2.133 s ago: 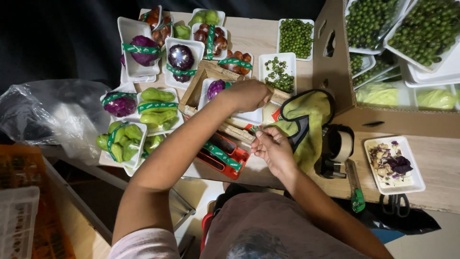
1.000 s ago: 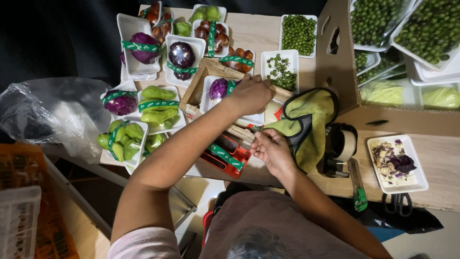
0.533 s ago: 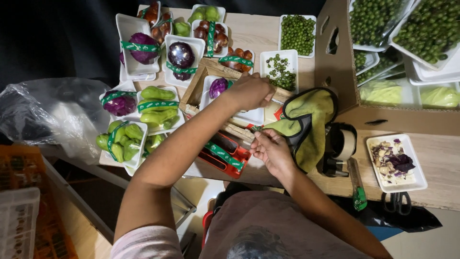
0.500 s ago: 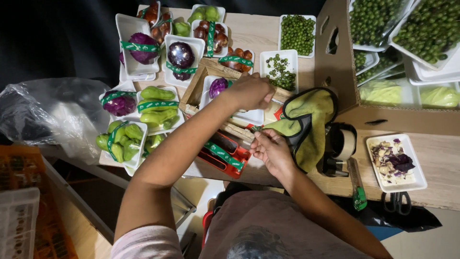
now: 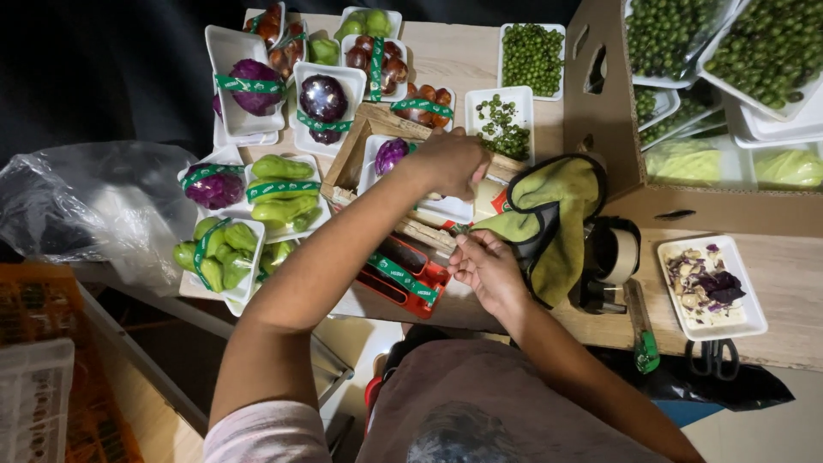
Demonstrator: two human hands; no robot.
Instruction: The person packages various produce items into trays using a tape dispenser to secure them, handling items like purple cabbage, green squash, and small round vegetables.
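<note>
Toward the left edge of the surface [image 5: 480,60], banded trays of green peppers [image 5: 279,193] sit grouped. At centre, the left hand [image 5: 450,163] closes over a white tray [image 5: 411,176] holding purple cabbage, steadying it, while the right hand [image 5: 484,266] pinches green tape [image 5: 460,229] beside a yellow-green cloth [image 5: 549,214].

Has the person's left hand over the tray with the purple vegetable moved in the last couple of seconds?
No. The left hand stays over the white tray in the wooden frame, just as before, beside the yellow-green cloth.

Wooden table [image 5: 467,60] bears vegetable trays [image 5: 249,81], cardboard box [image 5: 617,111].
</note>
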